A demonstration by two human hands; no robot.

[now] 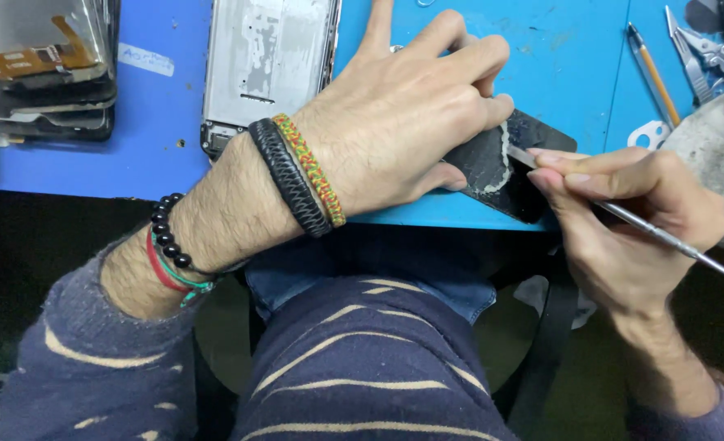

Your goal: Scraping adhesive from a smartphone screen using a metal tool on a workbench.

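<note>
My left hand [403, 114] presses down on a flat black phone part [525, 163] at the front edge of the blue mat [158, 122], thumb and fingers pinning it. A pale line of glue residue [501, 159] curves across the part. My right hand [623, 220] pinches a thin metal tool [672, 237] like a pen, with its tip resting on that residue beside my left fingertips. Several bracelets circle my left wrist.
A bare metal phone frame [268, 61] lies on the mat behind my left wrist. A stack of screen parts [44, 69] sits at the far left. A pencil [656, 73] and tweezers [709, 49] rest at the far right, beside a grey cloth [717, 147].
</note>
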